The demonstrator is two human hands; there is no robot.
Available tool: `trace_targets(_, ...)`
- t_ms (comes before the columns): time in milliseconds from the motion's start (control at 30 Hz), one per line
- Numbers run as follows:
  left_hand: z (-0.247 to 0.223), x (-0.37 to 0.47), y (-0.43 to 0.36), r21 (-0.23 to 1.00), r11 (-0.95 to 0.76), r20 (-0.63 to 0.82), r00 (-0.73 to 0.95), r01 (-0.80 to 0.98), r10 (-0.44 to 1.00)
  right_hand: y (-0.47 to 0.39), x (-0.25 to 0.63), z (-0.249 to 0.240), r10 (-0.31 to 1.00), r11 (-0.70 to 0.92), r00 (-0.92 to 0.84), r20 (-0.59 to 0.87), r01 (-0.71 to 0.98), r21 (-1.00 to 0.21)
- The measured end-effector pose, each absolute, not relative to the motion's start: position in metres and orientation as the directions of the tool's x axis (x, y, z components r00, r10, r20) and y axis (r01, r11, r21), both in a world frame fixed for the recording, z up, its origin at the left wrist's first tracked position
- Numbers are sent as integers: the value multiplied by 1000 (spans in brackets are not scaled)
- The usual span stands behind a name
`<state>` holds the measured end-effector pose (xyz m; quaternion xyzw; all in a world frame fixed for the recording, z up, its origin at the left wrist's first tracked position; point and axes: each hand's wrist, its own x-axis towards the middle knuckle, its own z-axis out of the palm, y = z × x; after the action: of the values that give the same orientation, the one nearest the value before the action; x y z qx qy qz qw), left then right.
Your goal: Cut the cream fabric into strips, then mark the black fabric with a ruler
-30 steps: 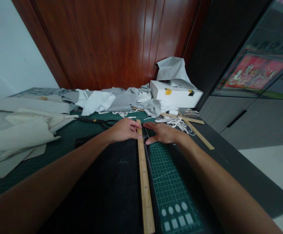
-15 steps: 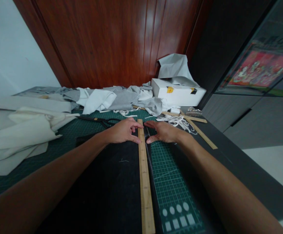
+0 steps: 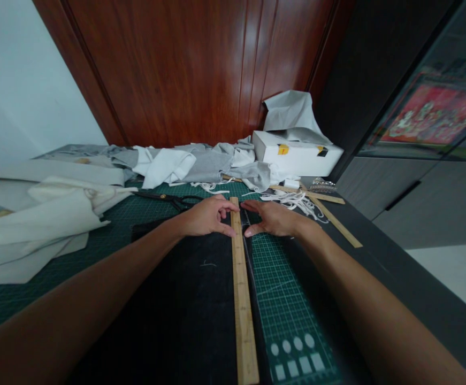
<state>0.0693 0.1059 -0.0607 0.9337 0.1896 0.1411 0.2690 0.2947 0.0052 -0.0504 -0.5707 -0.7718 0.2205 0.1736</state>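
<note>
A long wooden ruler (image 3: 243, 299) lies lengthwise on black fabric (image 3: 184, 305), near the fabric's right edge. At the ruler's far end, my left hand (image 3: 211, 216) touches it with thumb and fingertips, the fingers apart. My right hand (image 3: 270, 218) rests just right of the ruler, thumb and fingers spread, over the fabric edge and a clear strip whose details are hard to make out. Beneath lies a green cutting mat (image 3: 281, 289) with white grid lines. Black scissors (image 3: 168, 198) are on the mat beyond my left hand.
Cream fabric (image 3: 56, 214) is heaped at the left. Grey and white cloth pieces (image 3: 204, 163) line the back, beside a white box (image 3: 297, 155). White cords (image 3: 292, 200) and crossed wooden strips (image 3: 335, 222) lie at the right rear.
The whole view has shifted slightly, so everything appears a little further right. Both hands keep the same places beside the ruler.
</note>
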Motion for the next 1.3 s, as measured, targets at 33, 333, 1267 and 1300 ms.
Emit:
trace_targets(33, -62, 69, 106, 558, -784, 168, 888, 272, 427, 5, 295, -51, 958, 250, -287, 15, 804, -539)
trace_targets(333, -68, 68, 110, 620, -746, 184, 880, 241, 438, 6, 294, -53, 956, 252, -292, 12, 801, -543)
trace_targets(1267, -55, 66, 103, 550, -806, 167, 916, 220, 364, 6, 295, -52, 954, 275, -295, 54, 786, -554)
trace_targets(1300, -54, 67, 103, 546, -806, 165, 914, 228, 370, 7, 295, -51, 954, 275, -296, 53, 787, -552)
